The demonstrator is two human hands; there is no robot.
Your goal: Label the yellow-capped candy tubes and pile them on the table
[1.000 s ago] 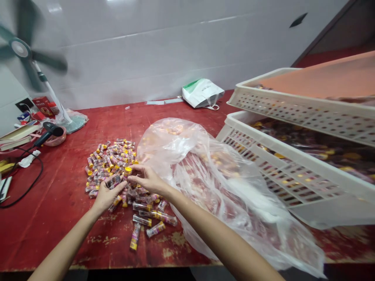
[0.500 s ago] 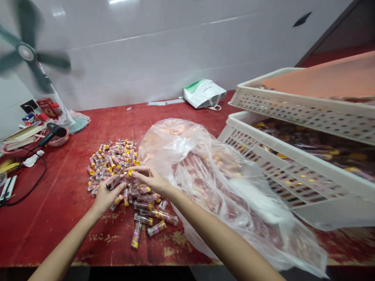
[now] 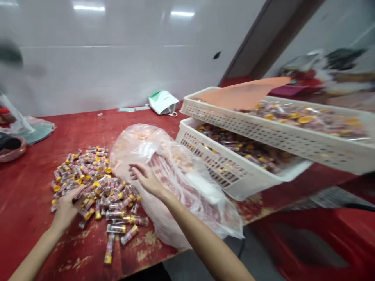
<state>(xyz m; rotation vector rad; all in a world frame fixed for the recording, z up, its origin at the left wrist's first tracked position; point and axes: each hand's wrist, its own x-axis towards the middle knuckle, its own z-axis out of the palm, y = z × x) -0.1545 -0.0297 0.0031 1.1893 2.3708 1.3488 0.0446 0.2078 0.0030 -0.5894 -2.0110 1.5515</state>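
Hovering left hand: low at 8 o'clock, my fingers curled at the pile's edge, too blurred to tell if they grasp anything.
Right hand: fingers spread open, touching the clear plastic bag.
Yellow-capped tubes: loose at 10 o'clock on the red bench.
Cream plastic baskets: 2 o'clock.

L hand near left, back up, fingers pointing far-right, grip unclear. R hand farther right, back up, fingers loosely curled, not closed. L forearm and R forearm bare, angled in from near side.
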